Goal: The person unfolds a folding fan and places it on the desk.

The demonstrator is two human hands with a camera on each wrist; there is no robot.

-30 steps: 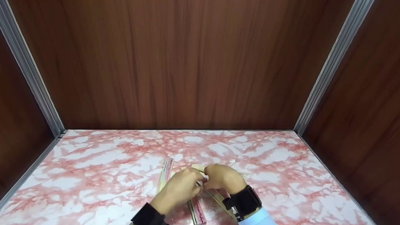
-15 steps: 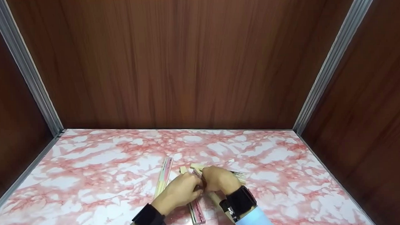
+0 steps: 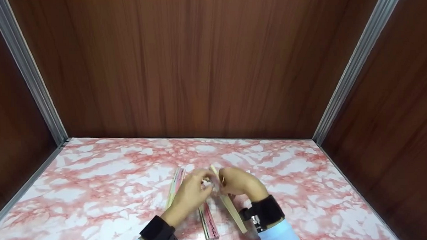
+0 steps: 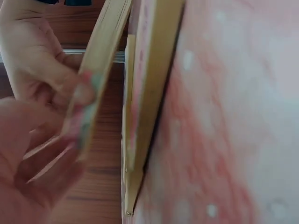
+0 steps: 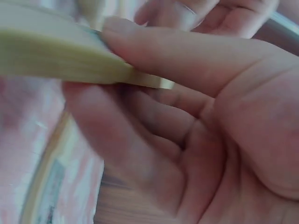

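Observation:
My right hand point(image 3: 238, 183) pinches a pale, tapered wooden strip that looks like a folded hand fan point(image 3: 232, 213) between thumb and fingers. In the right wrist view its layered yellowish edge point(image 5: 56, 58) shows. Pink and green print marks the held piece point(image 4: 88, 102) in the left wrist view. Close by on the left, my left hand point(image 3: 193, 190) has its thumb and fingers bent with a gap between them, near the held piece; they are blurred. Beneath the left hand lies a pink-and-green strip point(image 3: 210, 225) of similar shape. Another pink-and-green strip point(image 3: 175, 187) lies left of that hand.
The work surface point(image 3: 106, 202) has a red and white marbled pattern. Brown wood-grain panels point(image 3: 190, 64) stand at the back and both sides, joined by grey metal posts point(image 3: 32, 73). Black straps point(image 3: 157, 230) circle both wrists.
The hands were bunched together over several strips and have drawn slightly apart. The pale strip in my right hand now shows plainly. Dark-lined pieces right of that hand are out of sight.

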